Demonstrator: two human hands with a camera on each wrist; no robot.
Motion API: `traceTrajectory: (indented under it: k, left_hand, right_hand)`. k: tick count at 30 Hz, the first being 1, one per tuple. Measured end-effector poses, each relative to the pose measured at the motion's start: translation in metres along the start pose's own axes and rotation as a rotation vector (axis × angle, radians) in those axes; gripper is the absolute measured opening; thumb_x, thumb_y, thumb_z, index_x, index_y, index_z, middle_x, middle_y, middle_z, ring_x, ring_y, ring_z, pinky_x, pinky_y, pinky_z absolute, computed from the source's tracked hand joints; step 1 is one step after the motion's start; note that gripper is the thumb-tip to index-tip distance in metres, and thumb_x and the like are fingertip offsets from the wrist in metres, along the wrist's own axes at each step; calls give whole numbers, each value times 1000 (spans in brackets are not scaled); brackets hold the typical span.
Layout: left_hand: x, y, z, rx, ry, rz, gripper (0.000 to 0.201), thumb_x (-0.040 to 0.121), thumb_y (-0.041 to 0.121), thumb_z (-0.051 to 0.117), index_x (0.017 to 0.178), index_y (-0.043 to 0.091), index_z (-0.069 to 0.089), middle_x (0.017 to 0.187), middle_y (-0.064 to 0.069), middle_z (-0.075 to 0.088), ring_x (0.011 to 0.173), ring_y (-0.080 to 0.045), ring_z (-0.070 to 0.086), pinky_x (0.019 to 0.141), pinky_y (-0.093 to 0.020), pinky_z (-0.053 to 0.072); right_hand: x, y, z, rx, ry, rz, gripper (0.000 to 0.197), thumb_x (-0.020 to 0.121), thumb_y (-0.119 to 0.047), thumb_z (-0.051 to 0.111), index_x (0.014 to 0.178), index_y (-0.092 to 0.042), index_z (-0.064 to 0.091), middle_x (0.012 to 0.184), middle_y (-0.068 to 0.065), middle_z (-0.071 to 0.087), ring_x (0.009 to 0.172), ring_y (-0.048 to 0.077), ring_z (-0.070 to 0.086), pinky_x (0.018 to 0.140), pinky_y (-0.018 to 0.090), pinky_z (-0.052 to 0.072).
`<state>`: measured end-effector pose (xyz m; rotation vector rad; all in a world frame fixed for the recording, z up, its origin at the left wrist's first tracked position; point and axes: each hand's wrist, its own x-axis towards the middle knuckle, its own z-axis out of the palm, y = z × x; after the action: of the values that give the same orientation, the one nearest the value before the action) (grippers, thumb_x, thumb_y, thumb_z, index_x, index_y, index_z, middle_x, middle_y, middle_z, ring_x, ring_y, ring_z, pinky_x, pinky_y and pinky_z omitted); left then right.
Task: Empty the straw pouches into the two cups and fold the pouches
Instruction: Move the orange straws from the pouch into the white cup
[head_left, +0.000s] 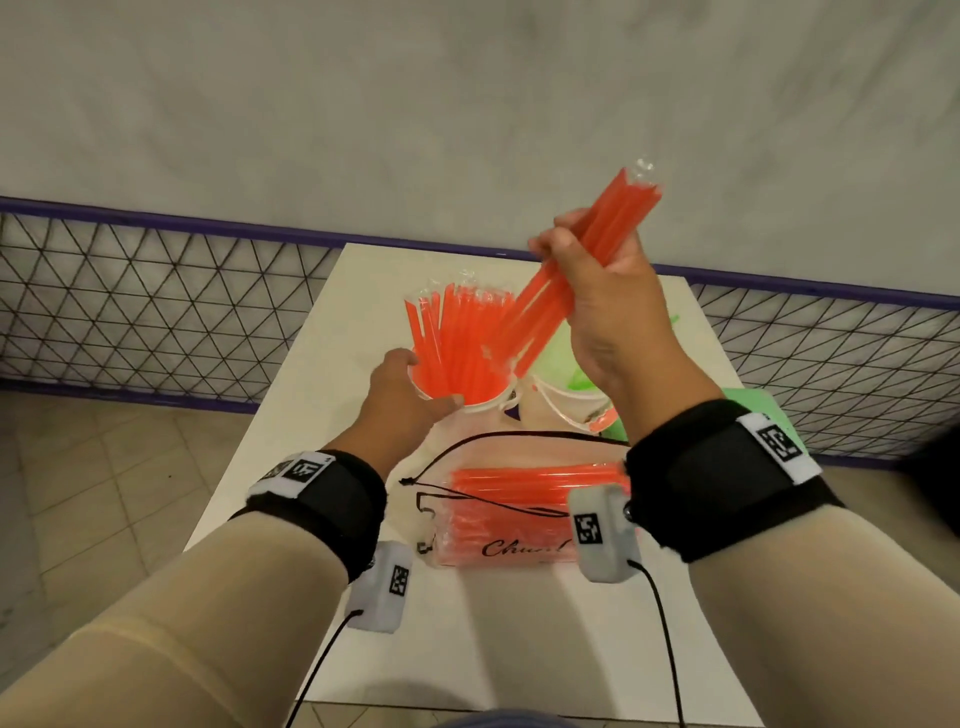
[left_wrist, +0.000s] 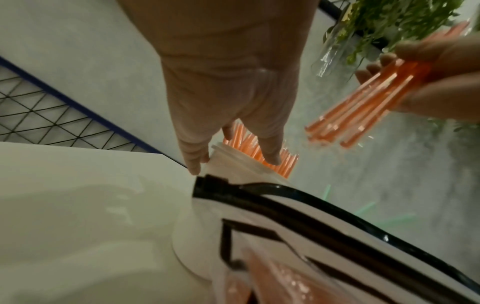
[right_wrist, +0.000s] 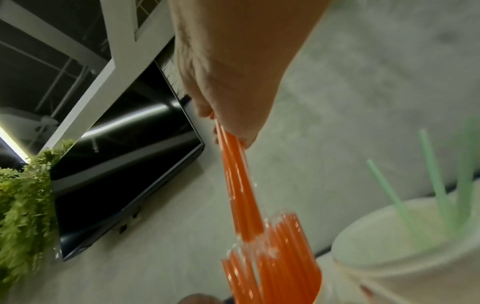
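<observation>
A white cup (head_left: 480, 404) at mid-table is packed with upright orange straws (head_left: 457, 343). My left hand (head_left: 415, 384) grips the cup at its rim, thumb on the near side; the left wrist view shows the same hand (left_wrist: 233, 148) on the cup (left_wrist: 233, 162). Above and to the right, my right hand (head_left: 582, 270) holds a tilted bundle of orange straws (head_left: 618, 218) whose lower ends dip among those in the cup. In the right wrist view the bundle (right_wrist: 239, 195) slants down to the cup's straws (right_wrist: 280, 267). A clear black-trimmed pouch (head_left: 519, 504) holding orange straws lies near me.
A second white cup (head_left: 561, 410) with green straws (right_wrist: 431, 181) stands just right of the first. A green flat item (head_left: 763, 410) lies at the table's right edge. The small white table (head_left: 291, 415) backs onto a wire-mesh fence (head_left: 156, 306) and a grey wall.
</observation>
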<state>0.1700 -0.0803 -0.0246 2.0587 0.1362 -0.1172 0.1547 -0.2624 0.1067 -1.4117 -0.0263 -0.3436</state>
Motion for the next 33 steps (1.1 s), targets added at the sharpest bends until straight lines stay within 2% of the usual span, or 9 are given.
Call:
traceTrajectory:
  k: [6, 10, 13, 17, 21, 25, 29, 31, 33]
  left_hand:
    - [5, -6, 9, 107, 35, 53, 41, 74, 40, 82, 87, 13, 54, 109, -1, 55, 91, -20, 54, 69, -29, 41]
    - [4, -8, 9, 132, 58, 76, 41, 74, 42, 80, 80, 16, 50, 99, 2, 57, 85, -18, 54, 66, -28, 39]
    - [2, -7, 8, 121, 60, 70, 41, 75, 42, 80, 84, 14, 51, 97, 1, 58, 81, -17, 54, 64, -27, 40]
    - [3, -10, 10, 112, 75, 68, 42, 74, 44, 80, 85, 14, 52, 96, 3, 57, 79, -9, 51, 63, -23, 38]
    - [4, -11, 12, 53, 55, 38, 40, 72, 43, 81, 89, 15, 58, 99, 3, 61, 88, -15, 60, 73, -29, 48]
    - [2, -8, 10, 49, 62, 31, 40, 73, 42, 81, 82, 17, 51, 101, 2, 60, 82, -16, 57, 66, -29, 44]
    - [-2, -7, 8, 39, 27, 32, 45, 74, 43, 80, 99, 18, 52, 112, 3, 58, 94, -20, 59, 76, -33, 48]
    - [-8, -7, 6, -28, 59, -9, 62, 75, 45, 79, 118, 17, 44, 123, 7, 46, 106, -19, 53, 88, -35, 47]
    - [-17, -8, 4, -117, 158, -72, 68, 75, 47, 78, 120, 17, 38, 122, 1, 47, 106, -22, 54, 84, -36, 48]
  right_hand:
    - [5, 46, 28, 1, 119, 63, 11, 92, -25, 66, 103, -26, 63, 95, -7, 67, 88, 7, 64, 76, 22, 49]
    - [5, 95, 30, -485, -7, 35, 15, 93, -35, 60, 103, -23, 63, 98, -1, 67, 87, 12, 64, 80, 34, 51]
    - [12, 123, 23, -1094, -89, -17, 48, 84, -46, 68, 120, -17, 58, 111, 7, 60, 105, 27, 57, 91, 39, 48]
    - [11, 115, 25, -1030, -59, -269, 105, 75, -27, 82, 153, -15, 12, 150, 15, 28, 139, 29, 27, 113, 38, 29]
    - [15, 95, 41, -1355, -338, -535, 81, 91, -13, 56, 155, -21, 6, 162, 12, 5, 149, 33, 3, 118, 49, 13]
    - [12, 90, 32, -1564, -648, -226, 57, 101, -14, 34, 154, -10, 15, 163, 7, 2, 150, 27, -1, 121, 42, 5]
    - [6, 79, 26, -1569, -598, -342, 59, 96, -10, 46, 151, -22, 27, 163, 1, 13, 150, 29, 2, 118, 56, 2]
    - [-6, 68, 23, -1430, -457, -505, 53, 90, -7, 55, 142, -19, 46, 154, 6, 35, 145, 32, 23, 117, 53, 17]
    - [-21, 59, 13, -1180, -350, -537, 35, 87, -6, 57, 121, -14, 64, 125, 7, 60, 119, 25, 51, 103, 40, 41]
